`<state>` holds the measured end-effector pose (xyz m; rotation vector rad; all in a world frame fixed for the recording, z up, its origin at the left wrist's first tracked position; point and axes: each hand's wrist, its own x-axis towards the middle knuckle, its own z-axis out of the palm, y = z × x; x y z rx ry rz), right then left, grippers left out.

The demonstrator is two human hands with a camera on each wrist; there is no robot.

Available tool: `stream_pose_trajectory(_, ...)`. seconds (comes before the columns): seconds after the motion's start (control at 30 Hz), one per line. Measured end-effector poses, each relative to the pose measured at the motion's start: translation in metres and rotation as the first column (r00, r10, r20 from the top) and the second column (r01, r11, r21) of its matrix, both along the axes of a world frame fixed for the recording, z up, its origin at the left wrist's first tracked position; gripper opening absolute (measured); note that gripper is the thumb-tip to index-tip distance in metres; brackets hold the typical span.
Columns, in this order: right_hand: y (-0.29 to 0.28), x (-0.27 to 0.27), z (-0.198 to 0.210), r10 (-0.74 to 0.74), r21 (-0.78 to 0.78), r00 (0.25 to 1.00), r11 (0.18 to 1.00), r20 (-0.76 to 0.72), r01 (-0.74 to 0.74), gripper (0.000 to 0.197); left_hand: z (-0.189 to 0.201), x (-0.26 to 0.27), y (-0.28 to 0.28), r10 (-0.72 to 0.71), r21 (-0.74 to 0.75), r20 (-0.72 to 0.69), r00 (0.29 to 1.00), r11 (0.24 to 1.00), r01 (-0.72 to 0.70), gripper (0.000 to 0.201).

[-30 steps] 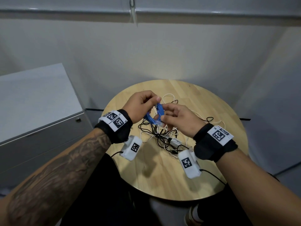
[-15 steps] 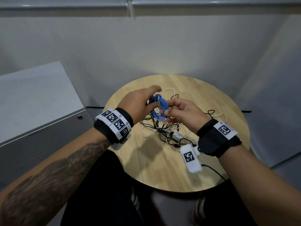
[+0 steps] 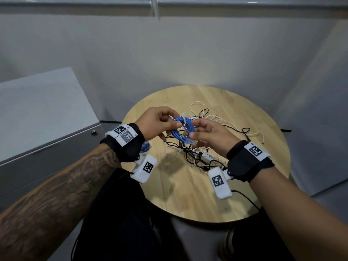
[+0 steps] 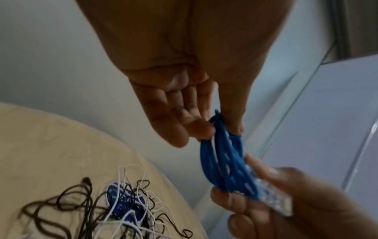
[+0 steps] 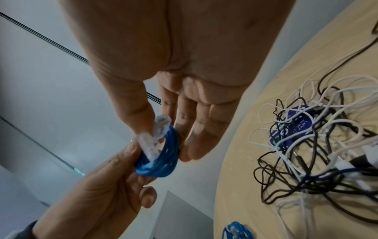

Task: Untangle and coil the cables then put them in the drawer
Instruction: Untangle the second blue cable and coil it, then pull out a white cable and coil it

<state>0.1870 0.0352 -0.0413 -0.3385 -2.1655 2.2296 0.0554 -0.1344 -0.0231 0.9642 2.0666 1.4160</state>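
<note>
Grey drawer cabinet sits left of the round wooden table, drawer front closed, keyhole at its upper right corner. Second coiled blue cable lies at the table's left edge, half hidden behind the left wrist strap. Left hand: thumb and fingers pinch the left end of the blue cable coil, held in the air above the table's middle. Right hand: fingers clamped on the coil's right end, beside its two clear plugs. Under both hands, one tangle of black and white cables spreads toward the table's right edge, over a round blue tag. Count: two blue coils, one tangle; strands in it can't be counted. Vs half a second ago: left fingers were spread off the coil, now closed on it.
</note>
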Motion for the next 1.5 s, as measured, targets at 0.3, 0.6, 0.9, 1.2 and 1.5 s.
stream_pose_trajectory(0.3,0.020,-0.007,-0.048,-0.091,0.421,0.995,0.905,0.044,0.064,0.028,-0.047,-0.064,-0.014,0.227,-0.119,0.020,0.974,0.967,-0.224,0.014)
stream_pose_trajectory(0.6,0.063,0.015,-0.129,-0.090,0.857,0.969,0.490,0.232,-0.160,0.041,-0.109,-0.167,-0.014,0.452,-0.431,-0.090,0.887,0.786,-0.444,0.020)
stream_pose_trajectory(0.9,0.074,0.006,-0.145,-0.139,0.783,0.917,0.577,0.374,-0.232,0.035,-0.159,-0.204,-0.018,0.471,-0.589,-0.205,0.858,0.640,-0.493,0.018)
stream_pose_trajectory(1.2,0.071,0.004,-0.144,-0.170,0.774,0.904,0.591,0.393,-0.226,0.028,-0.148,-0.204,-0.012,0.412,-0.649,-0.229,0.882,0.611,-0.454,0.051)
stream_pose_trajectory(1.5,0.067,0.004,-0.141,-0.220,0.774,0.899,0.608,0.379,-0.177,0.036,-0.090,-0.090,0.076,0.068,-0.397,-0.250,0.966,0.903,-0.166,0.019)
